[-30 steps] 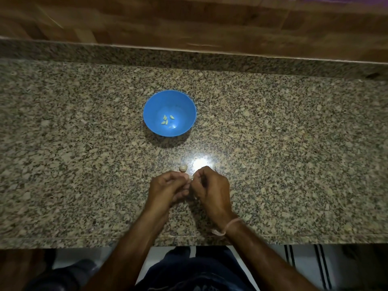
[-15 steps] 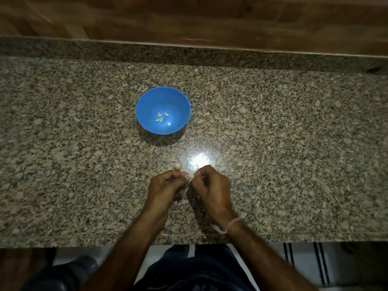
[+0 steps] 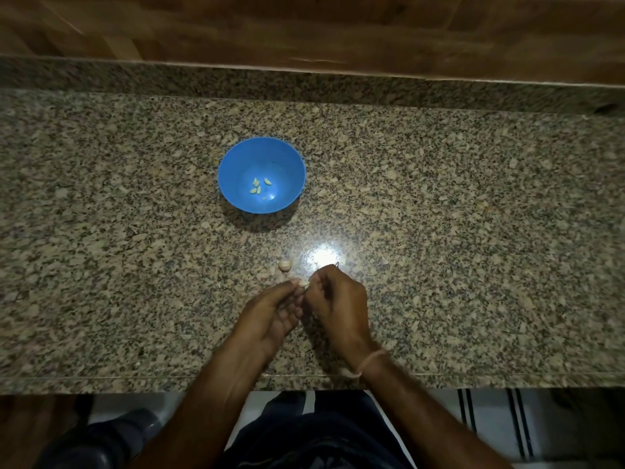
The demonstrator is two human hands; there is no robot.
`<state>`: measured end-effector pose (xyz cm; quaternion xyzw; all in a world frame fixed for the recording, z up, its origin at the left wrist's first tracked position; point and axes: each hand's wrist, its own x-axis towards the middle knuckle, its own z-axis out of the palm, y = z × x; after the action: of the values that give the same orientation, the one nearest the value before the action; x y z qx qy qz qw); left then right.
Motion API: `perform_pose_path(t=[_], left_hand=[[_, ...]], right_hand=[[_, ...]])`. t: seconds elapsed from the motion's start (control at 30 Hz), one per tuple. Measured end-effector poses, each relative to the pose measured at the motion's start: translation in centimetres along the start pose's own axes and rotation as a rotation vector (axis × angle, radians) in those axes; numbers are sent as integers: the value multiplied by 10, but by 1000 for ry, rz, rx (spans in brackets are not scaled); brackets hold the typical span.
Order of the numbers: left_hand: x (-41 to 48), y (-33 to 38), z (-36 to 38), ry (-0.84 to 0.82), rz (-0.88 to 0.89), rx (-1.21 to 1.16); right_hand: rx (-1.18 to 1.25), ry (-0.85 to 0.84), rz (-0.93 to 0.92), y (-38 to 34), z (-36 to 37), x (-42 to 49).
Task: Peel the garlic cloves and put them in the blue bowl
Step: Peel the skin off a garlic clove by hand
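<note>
I stand at a speckled granite tabletop (image 3: 473, 231), brown and black flecks all over, with a low upstand of the same stone (image 3: 304, 84) along its far edge and wood-grain panelling (image 3: 304, 25) above that. The light is dim; one bright glare spot (image 3: 323, 257) sits on the polished stone just beyond my hands. Below the near edge I can see pale floor with dark stripes (image 3: 490, 424) and my dark clothing (image 3: 321, 434).

The blue bowl (image 3: 236, 170) stands upright toward the middle of the tabletop, well apart from my hands, with a few peeled cloves (image 3: 257, 187) lying in its bottom. One unpeeled clove (image 3: 285, 264) lies on the stone between the bowl and my hands, just beside my left fingertips.

My left hand (image 3: 270, 313) is curled, pinching a garlic clove (image 3: 303, 283) at its fingertips. My right hand (image 3: 338, 302) is curled too, its fingertips meeting that same clove. A thin band (image 3: 370, 362) circles my right wrist. Nothing lies between my hands and the bowl except that loose clove.
</note>
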<state>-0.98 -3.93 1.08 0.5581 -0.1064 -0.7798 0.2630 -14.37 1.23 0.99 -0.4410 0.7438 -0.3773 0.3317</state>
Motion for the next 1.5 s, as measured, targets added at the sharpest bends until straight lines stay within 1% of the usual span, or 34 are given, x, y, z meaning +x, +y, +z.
perform_pose_path(t=[0.03, 0.07, 0.13, 0.17, 0.2, 0.23, 0.27, 0.33, 0.37, 0.5, 0.6, 0.67, 0.73, 0.8, 0.87, 0.97, 1.1, 1.2, 1.37, 1.43, 1.5], left_hand=[[2, -3, -1, 11, 29, 7], [1, -4, -1, 36, 119, 102], [-5, -5, -1, 63, 378, 356], [-6, -5, 0, 55, 441, 400], [-5, -5, 0, 41, 446, 385], [-4, -4, 0, 25, 412, 350], [-2, -4, 0, 5, 372, 305], [0, -4, 2, 5, 314, 251], [1, -5, 3, 26, 300, 240], [9, -7, 0, 83, 261, 171], [12, -7, 0, 138, 299, 253], [12, -8, 2, 162, 339, 302], [11, -9, 3, 165, 376, 344], [13, -10, 3, 138, 425, 396], [15, -9, 2, 131, 484, 460], [17, -10, 1, 132, 538, 544], [15, -12, 1, 147, 576, 649], [14, -15, -1, 200, 628, 760], [9, -15, 0, 234, 806, 970], [6, -14, 3, 261, 843, 1017], [4, -12, 7, 240, 871, 1044]], right_hand=[[121, -30, 112, 0, 1, 3], [269, -78, 253, 1, 1, 6], [591, -139, 514, -2, 4, 9], [697, -149, 613, -3, 3, 11], [743, -142, 654, -5, 2, 11], [742, -125, 644, -6, 2, 11], [655, -107, 566, -3, 1, 10], [319, -65, 274, 3, -2, 5], [182, -39, 175, 7, -3, 3], [12, 2, 29, 15, 0, 5], [-132, 40, -97, 24, 1, 7], [-151, 69, -128, 25, 1, 6], [22, 41, -67, 20, 0, 6], [229, -41, 53, 15, -1, 11], [320, -85, 125, 14, 0, 15], [421, -97, 229, 16, 0, 17], [712, -95, 467, 9, 2, 13], [897, -87, 610, 8, 0, 13], [1059, -154, 760, 10, -11, 15], [1114, -170, 793, 9, -13, 15], [1159, -172, 821, 9, -14, 16]])
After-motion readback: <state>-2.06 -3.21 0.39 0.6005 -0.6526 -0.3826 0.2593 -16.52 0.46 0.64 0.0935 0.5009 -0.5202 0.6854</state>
